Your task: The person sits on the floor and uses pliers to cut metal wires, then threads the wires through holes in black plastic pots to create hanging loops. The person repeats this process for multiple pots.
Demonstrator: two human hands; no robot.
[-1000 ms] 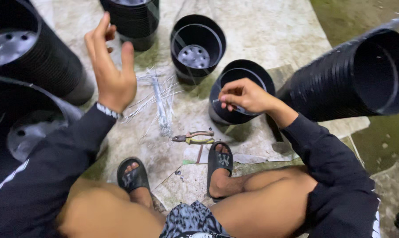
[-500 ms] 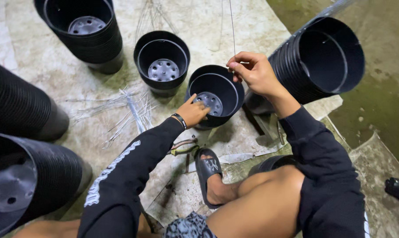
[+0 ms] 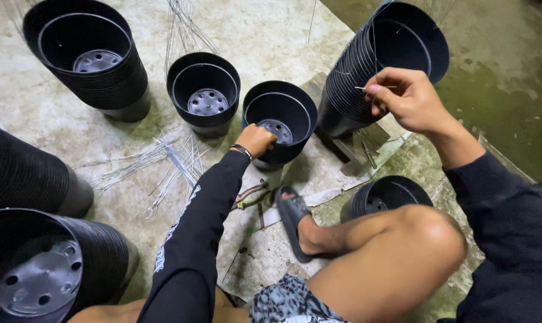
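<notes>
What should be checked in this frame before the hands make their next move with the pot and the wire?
1. Left hand on the black pot: ok, it grips the near rim.
2. Pot upright on the floor: ok, the mouth faces up and the holed base shows.
3. Right hand holding a thin wire: ok, pinched between the fingertips, raised beside the tilted pot stack.
4. Wire hooked to the pot: cannot tell, too thin to follow.
5. Spare wires within reach: ok, they lie on the floor left of the arm.
6. Pliers free: ok, they lie by the sandal.
</notes>
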